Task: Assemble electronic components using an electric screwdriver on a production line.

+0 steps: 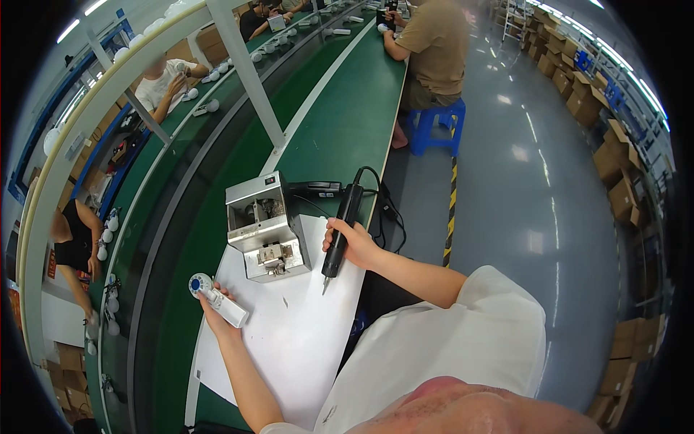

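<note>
My left hand point(218, 320) is closed round a white device point(230, 309) with a rectangular body and a round head bearing a blue ring. The head points to the far left, and my palm hides part of the body. In my right hand point(356, 246) is a black electric screwdriver point(349, 210), held tilted with its thin bit pointing down over a white sheet point(303, 325). The bit is apart from the device. Between and beyond my hands stands an open-fronted metal screw feeder point(262, 231).
Another black tool point(315, 189) lies behind the feeder, with black cables point(394, 210) at the bench edge. A metal post point(249, 76) rises from the green bench point(340, 137). Left runs a conveyor with white devices; co-workers sit along it. A person sits on a blue stool point(437, 126) ahead.
</note>
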`<state>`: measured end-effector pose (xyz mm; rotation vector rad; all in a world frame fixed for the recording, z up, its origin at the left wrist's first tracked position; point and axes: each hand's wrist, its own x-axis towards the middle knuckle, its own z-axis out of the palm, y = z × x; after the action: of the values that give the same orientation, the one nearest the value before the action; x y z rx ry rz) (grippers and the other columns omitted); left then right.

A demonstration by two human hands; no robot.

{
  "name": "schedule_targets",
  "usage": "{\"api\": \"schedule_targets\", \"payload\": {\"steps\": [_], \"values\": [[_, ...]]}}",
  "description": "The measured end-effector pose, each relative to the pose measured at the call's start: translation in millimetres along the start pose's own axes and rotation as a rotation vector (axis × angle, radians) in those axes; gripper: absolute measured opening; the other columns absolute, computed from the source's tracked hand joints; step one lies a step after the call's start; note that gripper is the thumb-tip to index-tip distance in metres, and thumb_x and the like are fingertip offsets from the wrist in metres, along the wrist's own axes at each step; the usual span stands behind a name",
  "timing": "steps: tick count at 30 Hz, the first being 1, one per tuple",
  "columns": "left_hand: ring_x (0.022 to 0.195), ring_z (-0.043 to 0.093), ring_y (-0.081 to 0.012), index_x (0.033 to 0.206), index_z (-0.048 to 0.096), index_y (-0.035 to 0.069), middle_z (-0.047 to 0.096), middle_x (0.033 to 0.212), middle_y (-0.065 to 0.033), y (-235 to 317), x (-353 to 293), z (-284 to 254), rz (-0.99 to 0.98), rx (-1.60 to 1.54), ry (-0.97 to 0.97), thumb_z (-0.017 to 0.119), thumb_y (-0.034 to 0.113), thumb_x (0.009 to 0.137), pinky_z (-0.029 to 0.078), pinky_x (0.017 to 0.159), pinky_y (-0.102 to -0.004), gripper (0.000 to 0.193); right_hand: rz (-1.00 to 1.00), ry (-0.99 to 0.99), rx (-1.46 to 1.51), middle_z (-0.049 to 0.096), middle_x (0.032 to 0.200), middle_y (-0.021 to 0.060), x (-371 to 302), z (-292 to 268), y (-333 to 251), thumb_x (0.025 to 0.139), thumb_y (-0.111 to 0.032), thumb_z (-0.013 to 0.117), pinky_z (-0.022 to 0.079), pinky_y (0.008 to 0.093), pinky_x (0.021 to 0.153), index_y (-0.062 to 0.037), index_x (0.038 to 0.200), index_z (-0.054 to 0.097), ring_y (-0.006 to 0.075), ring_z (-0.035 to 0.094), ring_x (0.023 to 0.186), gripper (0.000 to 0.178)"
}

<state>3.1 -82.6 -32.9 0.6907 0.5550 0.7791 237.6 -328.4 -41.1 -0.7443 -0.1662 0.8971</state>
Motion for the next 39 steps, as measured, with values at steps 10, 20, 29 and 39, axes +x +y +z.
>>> {"api": "schedule_targets", "payload": {"steps": [10,20,29,39], "values": [[0.069,0.055,-0.0093,0.110,0.055,0.004,0.060,0.088,-0.0033,2,-1,5,0.012,0.043,0.058,0.046,0.043,0.097,0.049,0.060,-0.0210,0.042,-0.001,0.003,0.002,0.055,0.075,0.0076,1,1,0,0.091,-0.026,0.058,0.047,0.0312,0.073,-0.0052,0.091,0.051,0.0196,0.057,0.071,0.022],[0.073,0.057,-0.0091,0.115,0.054,0.003,0.063,0.099,-0.0040,0,3,-1,0.028,0.039,0.074,0.047,0.041,0.098,0.050,0.060,-0.0209,0.043,0.004,-0.015,-0.003,0.055,0.075,0.0082,2,-1,1,0.092,-0.026,0.057,0.047,0.0316,0.074,-0.0050,0.088,0.052,0.0199,0.057,0.072,0.022],[0.076,0.058,-0.0101,0.123,0.049,-0.001,0.063,0.110,-0.0077,8,15,-11,0.036,0.090,0.116,0.047,0.026,0.095,0.050,0.062,-0.0211,0.039,0.001,-0.004,-0.002,0.056,0.076,0.0090,1,0,-1,0.092,-0.027,0.057,0.048,0.0321,0.075,-0.0039,0.085,0.054,0.0202,0.058,0.072,0.024],[0.095,0.056,-0.0244,0.132,0.036,0.001,0.051,0.120,-0.0176,95,134,-114,0.509,1.655,0.711,0.058,0.031,0.086,0.047,0.081,-0.0314,0.060,0.050,-0.039,-0.039,0.055,0.077,0.0088,2,3,0,0.092,-0.027,0.056,0.047,0.0335,0.077,-0.0034,0.085,0.054,0.0204,0.056,0.075,0.025]]}}
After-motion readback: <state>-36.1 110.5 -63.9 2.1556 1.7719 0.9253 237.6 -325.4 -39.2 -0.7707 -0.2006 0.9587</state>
